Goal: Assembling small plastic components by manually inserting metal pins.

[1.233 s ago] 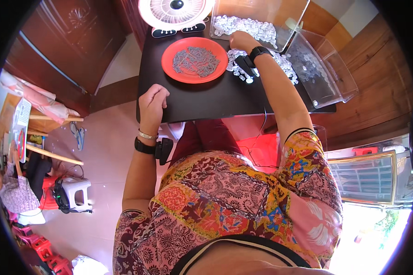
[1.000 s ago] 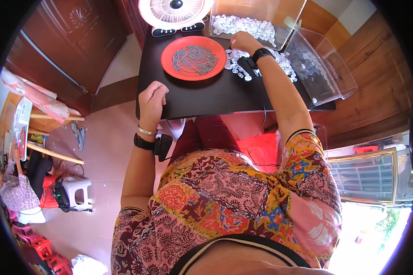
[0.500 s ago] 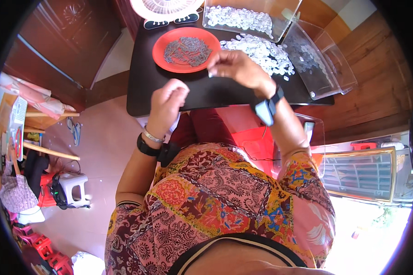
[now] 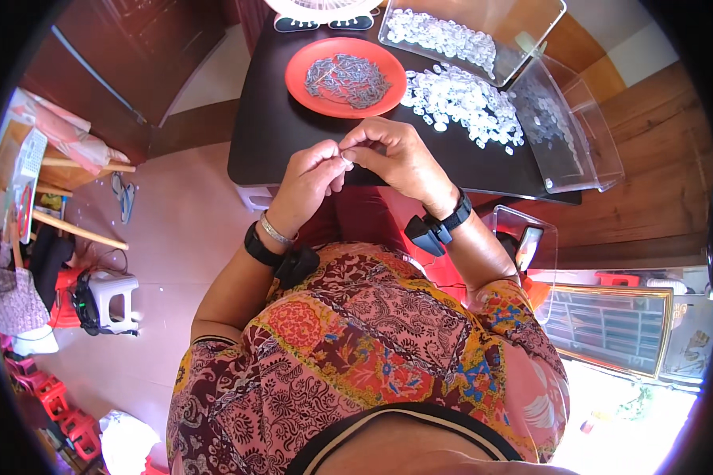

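Note:
My left hand [image 4: 315, 176] and my right hand [image 4: 392, 154] meet fingertip to fingertip over the near edge of the dark table [image 4: 265, 150]. Both are pinched closed. A tiny pale piece shows between the fingertips, too small to make out, and any second piece there is hidden. Just beyond my hands lies a red plate [image 4: 296, 83] holding many small grey screw-like pieces [image 4: 348, 81]. Right of the plate spreads a loose pile of small, clear-white oval plastic pieces [image 4: 463, 103].
A clear bin [image 4: 523, 22] with more white pieces lies at the back, and another clear bin [image 4: 594, 150] stands at the right table edge. A white fan [image 4: 325, 8] is at the far edge. Below the table's right side is a clear box with a phone [image 4: 528, 247].
My right hand has come down from beside the plate and pile to meet my left hand, which has moved right. The view has shifted, so the table sits further right.

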Action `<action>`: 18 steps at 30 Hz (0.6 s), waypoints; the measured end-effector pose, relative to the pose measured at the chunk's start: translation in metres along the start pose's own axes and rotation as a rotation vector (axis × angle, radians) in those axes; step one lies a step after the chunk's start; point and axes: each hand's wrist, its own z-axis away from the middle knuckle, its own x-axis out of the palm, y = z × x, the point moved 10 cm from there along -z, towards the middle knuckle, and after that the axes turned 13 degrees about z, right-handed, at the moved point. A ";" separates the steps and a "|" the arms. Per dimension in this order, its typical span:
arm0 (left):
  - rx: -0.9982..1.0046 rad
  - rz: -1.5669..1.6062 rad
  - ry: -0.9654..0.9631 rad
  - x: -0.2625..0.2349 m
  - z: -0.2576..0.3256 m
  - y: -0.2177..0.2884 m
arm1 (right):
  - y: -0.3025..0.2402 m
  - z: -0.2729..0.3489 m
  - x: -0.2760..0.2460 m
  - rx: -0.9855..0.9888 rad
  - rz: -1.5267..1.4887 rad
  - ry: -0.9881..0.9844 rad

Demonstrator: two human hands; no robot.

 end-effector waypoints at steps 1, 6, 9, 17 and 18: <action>0.002 0.006 0.006 -0.001 0.000 0.002 | -0.003 -0.001 -0.001 -0.010 0.031 0.019; -0.023 0.181 -0.036 -0.005 -0.002 0.003 | -0.019 -0.009 -0.001 -0.070 0.079 0.005; -0.026 0.140 -0.045 -0.012 -0.002 0.005 | -0.015 -0.018 0.002 -0.082 0.014 -0.075; 0.012 0.185 0.045 -0.029 -0.014 0.007 | 0.059 -0.102 -0.009 -0.113 0.852 -0.086; 0.001 0.167 0.051 -0.030 -0.015 0.006 | 0.065 -0.111 -0.004 -0.124 0.892 -0.083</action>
